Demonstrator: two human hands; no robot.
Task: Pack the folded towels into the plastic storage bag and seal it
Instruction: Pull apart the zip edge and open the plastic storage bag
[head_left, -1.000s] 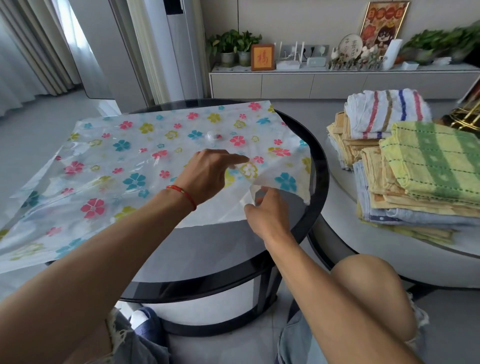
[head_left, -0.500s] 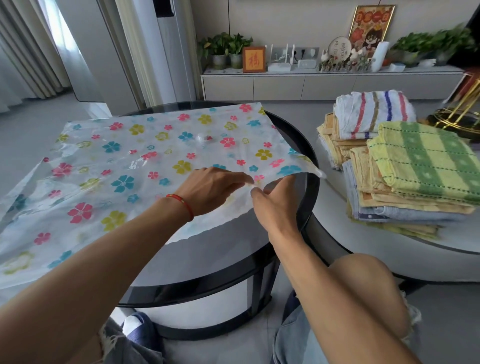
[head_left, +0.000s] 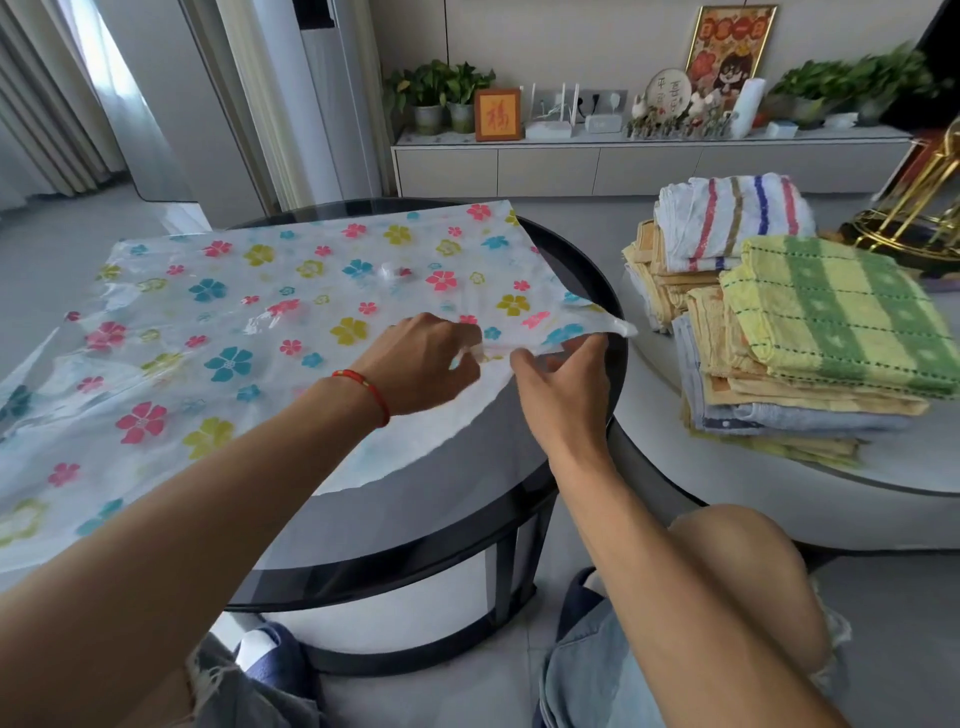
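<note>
The flower-printed plastic storage bag (head_left: 249, 332) lies flat on the round dark glass surface (head_left: 597, 291), its long axis running left to right, with its right corner lifted off the glass. Both hands meet at that near right edge: the left hand (head_left: 421, 364), a red cord at its wrist, has its grip closed in a pinch on the plastic, and the right hand (head_left: 563, 384) pinches the same edge just beside it, thumb and fingers curled on the film, apparently to part the two layers at the mouth. Whether the mouth is open yet cannot be told. The folded towels (head_left: 810, 332) sit stacked on a second, pale surface (head_left: 909, 509) to the right, well apart from the bag, so the right hand is the nearer one to fetch them. No brand or label is legible on bag or towels; a framed sign (head_left: 497, 115) on the far cabinet bears a single orange character, too small to read with confidence.
</note>
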